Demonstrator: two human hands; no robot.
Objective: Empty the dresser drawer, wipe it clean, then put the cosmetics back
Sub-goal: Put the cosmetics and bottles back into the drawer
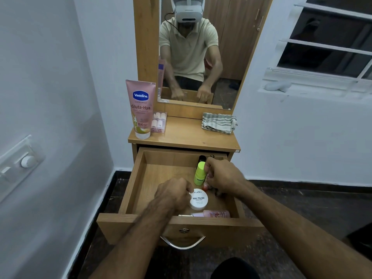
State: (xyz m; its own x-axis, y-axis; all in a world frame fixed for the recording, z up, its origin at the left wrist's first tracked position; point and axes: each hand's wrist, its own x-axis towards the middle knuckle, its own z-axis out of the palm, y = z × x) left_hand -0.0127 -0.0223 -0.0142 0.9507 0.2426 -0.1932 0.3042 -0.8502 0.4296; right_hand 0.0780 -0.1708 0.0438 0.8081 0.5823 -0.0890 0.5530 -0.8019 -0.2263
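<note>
Closest to the camera is the pulled-out drawer (pixel 128 190) with its metal handle (pixel 182 243) on the front panel. Just behind that panel a pink bottle (pixel 216 214) lies on its side, half hidden by the drawer front, so the label is hard to read. The left hand (pixel 174 195) has its fingers curled round the edge of a white nail polish remover tub (pixel 198 199), gripping it. The right hand (pixel 222 178) is curled over something small and reddish, but the fingers cover most of it, so I can't tell what it is. Just beside that hand a lime green stick (pixel 199 172) stands upright, with a black tube (pixel 202 158) behind it near the back wall.

Up on the dresser top (pixel 181 135) there's a pink Vaseline tube (pixel 141 109) standing on its cap, a clear pack of small items (pixel 159 122) just beside it, and a striped cloth (pixel 219 123) folded on the right. The mirror (pixel 201 57) is cut off at the top.
</note>
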